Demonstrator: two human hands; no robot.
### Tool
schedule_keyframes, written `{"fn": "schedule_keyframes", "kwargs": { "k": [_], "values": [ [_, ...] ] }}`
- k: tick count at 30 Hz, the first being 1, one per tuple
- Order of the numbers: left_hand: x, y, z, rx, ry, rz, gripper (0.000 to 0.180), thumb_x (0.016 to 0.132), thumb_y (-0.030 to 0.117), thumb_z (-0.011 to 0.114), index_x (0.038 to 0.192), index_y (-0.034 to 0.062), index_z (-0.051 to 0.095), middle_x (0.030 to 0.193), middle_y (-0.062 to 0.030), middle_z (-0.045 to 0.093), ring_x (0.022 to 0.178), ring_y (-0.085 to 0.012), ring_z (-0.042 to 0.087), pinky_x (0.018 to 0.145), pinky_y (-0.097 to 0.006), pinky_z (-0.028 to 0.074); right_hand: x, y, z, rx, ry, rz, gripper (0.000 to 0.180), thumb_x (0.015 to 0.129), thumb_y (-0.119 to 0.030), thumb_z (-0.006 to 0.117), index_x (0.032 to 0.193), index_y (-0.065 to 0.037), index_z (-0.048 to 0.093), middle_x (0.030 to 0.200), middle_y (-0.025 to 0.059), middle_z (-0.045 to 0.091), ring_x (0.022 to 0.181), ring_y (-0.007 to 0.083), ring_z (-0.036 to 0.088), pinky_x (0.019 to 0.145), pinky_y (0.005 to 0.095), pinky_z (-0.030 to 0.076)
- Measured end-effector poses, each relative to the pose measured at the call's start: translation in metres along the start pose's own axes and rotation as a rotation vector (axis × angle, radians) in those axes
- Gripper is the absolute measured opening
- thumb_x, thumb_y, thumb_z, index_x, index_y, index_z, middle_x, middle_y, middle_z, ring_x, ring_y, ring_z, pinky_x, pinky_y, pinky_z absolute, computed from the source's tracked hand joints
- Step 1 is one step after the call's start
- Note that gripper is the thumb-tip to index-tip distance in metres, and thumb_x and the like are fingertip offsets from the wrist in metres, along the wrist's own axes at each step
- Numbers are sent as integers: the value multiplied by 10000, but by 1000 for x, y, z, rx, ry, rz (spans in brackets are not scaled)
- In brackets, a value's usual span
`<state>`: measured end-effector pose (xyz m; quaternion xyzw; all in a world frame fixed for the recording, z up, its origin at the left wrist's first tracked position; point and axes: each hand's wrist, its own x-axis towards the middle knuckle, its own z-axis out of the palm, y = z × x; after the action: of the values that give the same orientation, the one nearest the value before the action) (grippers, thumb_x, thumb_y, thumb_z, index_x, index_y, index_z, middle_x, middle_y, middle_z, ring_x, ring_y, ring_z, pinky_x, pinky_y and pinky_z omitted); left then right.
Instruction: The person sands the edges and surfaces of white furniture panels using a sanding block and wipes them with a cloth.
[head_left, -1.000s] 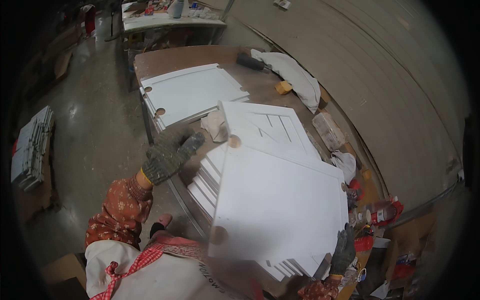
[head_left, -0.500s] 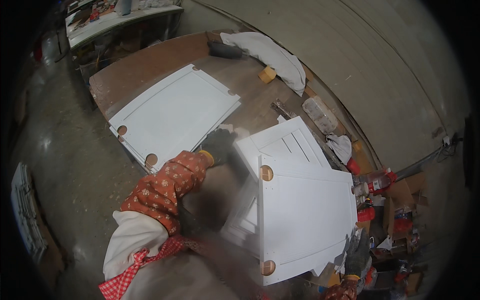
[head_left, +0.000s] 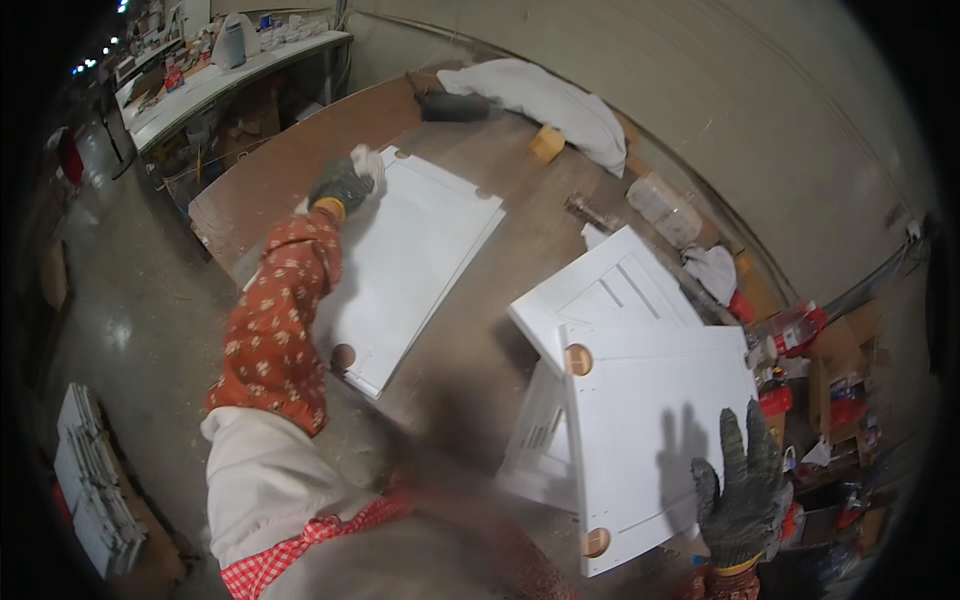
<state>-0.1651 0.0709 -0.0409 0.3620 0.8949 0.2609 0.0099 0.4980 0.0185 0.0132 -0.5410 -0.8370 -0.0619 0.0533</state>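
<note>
Head view, with clock hours read from the middle of the picture: a white panel (head_left: 415,250) lies flat on the brown table (head_left: 465,340) toward 10 to 11 o'clock, a round hole (head_left: 343,357) cut near its own 7 o'clock corner. The left hand (head_left: 342,184), in a dark knitted glove, has its fingers gathered around a crumpled white cloth (head_left: 369,165) at the panel's far edge, around that panel's 11 o'clock; whether the cloth bears down or only skims cannot be told. At 4 o'clock the right hand (head_left: 742,485), gloved alike, holds nothing; its fingers are spread beside the 4 o'clock edge of a nearer panel (head_left: 650,440), on which they throw a shadow, so they seem to hover rather than press. That nearer panel overlaps a slotted panel (head_left: 620,290) reaching out from under it toward 1 o'clock. The step in hand looks like wiping the far panel's face, the cloth being at its outermost border. To carry this on, the next move calls for a flat, even sweep back toward 6 o'clock, covering the rim around the hole, while the free hand keeps clear of the overlapping pieces, which could slide if knocked.
</note>
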Motion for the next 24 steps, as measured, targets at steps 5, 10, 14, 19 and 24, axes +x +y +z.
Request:
{"fn": "schedule_keyframes", "kwargs": {
  "k": [5, 10, 14, 19, 24],
  "values": [
    [-112, 29, 71, -308, -635, 1265, 454, 866, 349, 656, 1196, 45, 591, 1100, -110, 631, 1014, -254, 604, 856, -362, 493, 23, -46, -30, -96, -9, -82, 603, 981, -416, 430, 1479, -89, 342, 1541, 165, 270, 1386, 328, 314, 1116, 511, 243],
    [-200, -1, -16, 88, -768, 778, 566, 841, 406, 693, 1278, 74, 556, 1211, -127, 608, 1108, -313, 580, 982, -440, 467, 70, -64, -25, -123, 282, -597, 588, 944, -296, 587, 1456, -91, 385, 1458, 204, 409, 1283, 355, 455, 1024, 440, 426],
    [-120, -104, -30, -242, 158, 215, 347, 919, 253, 590, 1189, 38, 569, 1052, -121, 664, 978, -244, 633, 739, -400, 560, 50, -97, -43, -71, 323, -563, 409, 965, -247, 551, 1327, -58, 563, 1382, 215, 499, 1311, 346, 452, 982, 413, 456],
    [-178, -67, -11, 56, -167, 552, 355, 906, 249, 607, 1189, 37, 575, 1061, -124, 662, 978, -243, 633, 757, -402, 553, 45, -111, -20, 112, 285, -416, 378, 956, -250, 549, 1279, -61, 605, 1300, 209, 567, 1232, 358, 522, 954, 435, 460],
    [-254, 49, 33, -452, -324, 824, 365, 894, 246, 625, 1189, 36, 580, 1071, -128, 661, 979, -242, 632, 775, -405, 546, 39, -141, 0, 216, 268, -646, 379, 952, -252, 551, 1276, -63, 607, 1296, 205, 570, 1222, 358, 526, 955, 437, 458]
  ]
}}
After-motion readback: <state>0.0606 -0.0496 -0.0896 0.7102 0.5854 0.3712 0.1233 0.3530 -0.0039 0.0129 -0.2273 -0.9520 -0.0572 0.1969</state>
